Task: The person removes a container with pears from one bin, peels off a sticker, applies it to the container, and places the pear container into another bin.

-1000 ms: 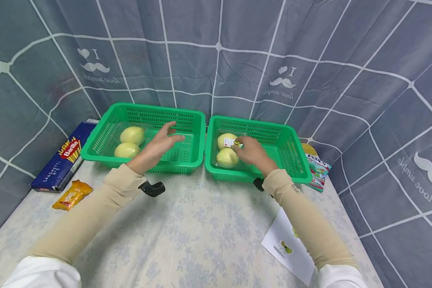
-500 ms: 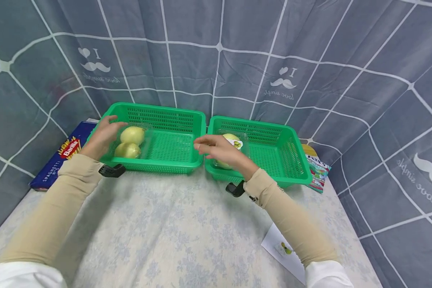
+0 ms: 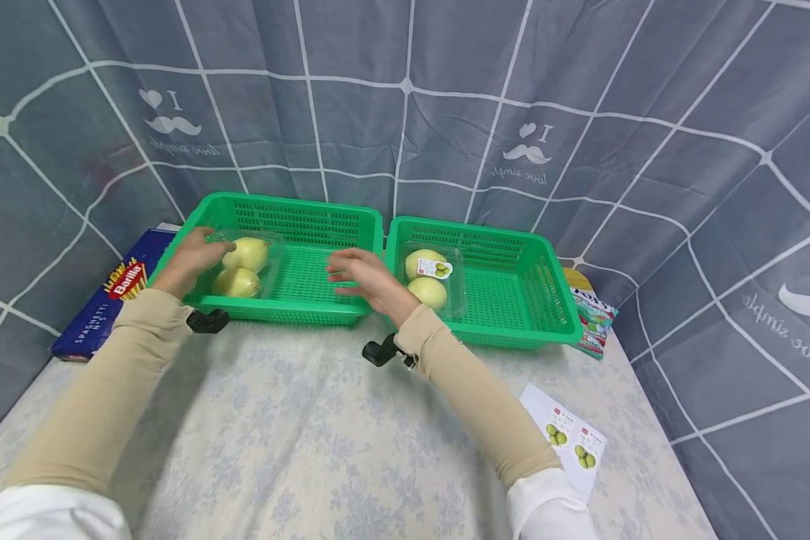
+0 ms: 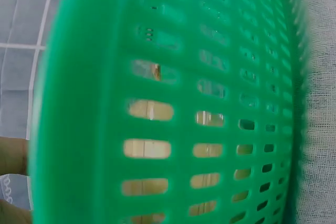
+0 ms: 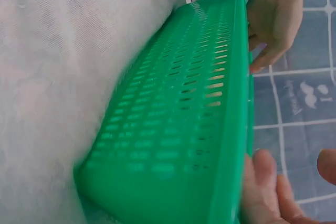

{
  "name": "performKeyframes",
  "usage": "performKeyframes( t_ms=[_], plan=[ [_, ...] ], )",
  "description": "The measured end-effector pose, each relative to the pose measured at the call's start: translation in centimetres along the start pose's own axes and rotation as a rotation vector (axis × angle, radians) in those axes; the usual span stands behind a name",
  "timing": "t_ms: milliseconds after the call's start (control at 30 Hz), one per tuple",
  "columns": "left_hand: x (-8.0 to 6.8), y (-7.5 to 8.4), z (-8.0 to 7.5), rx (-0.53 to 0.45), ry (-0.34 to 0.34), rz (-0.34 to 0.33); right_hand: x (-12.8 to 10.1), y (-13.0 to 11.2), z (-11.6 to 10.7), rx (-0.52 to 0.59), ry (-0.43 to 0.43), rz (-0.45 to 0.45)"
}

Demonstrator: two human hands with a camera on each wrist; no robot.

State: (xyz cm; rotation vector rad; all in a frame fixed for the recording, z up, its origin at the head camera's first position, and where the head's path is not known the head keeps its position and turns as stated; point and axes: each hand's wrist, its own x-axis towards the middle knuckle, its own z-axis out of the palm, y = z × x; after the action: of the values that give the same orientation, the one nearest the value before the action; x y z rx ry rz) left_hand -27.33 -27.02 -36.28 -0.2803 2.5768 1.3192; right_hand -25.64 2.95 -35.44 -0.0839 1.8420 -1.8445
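I've got the left hand [image 3: 192, 259] loose-fingered by the packaged fruit [image 3: 246, 259] at nine o'clock in the left basket [image 3: 304, 277], the right hand [image 3: 371, 281] spread near four, so I'd close in slowly, squeezing lightly.

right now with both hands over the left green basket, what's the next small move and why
Probably bring the right hand across to the right side of the fruit pack in the left green basket: the left hand is at that pack's left side, while the right hand is over the basket's other end, holding nothing.
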Motion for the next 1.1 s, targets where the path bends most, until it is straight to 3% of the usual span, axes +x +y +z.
performKeyframes(
  t_ms=[233, 600, 767, 1100],
  plan=[
    [-0.3, 0.8, 0.8, 0.002, -0.061, -0.002, 1.8, 0.4, 1.6, 0.029, -0.036, 0.108],
    [-0.7, 2.5, 3.8, -0.083, -0.213, 0.041, 2.8, 1.0, 2.3, -0.023, 0.094, 0.163],
    [-0.7, 2.3, 4.4, -0.152, -0.215, 0.041, 3.0, 1.2, 1.8, -0.033, 0.111, 0.180],
    [-0.6, 1.6, 4.7, -0.014, -0.236, 0.048, 2.7, 1.2, 1.4, -0.062, 0.076, 0.175]
  ],
)
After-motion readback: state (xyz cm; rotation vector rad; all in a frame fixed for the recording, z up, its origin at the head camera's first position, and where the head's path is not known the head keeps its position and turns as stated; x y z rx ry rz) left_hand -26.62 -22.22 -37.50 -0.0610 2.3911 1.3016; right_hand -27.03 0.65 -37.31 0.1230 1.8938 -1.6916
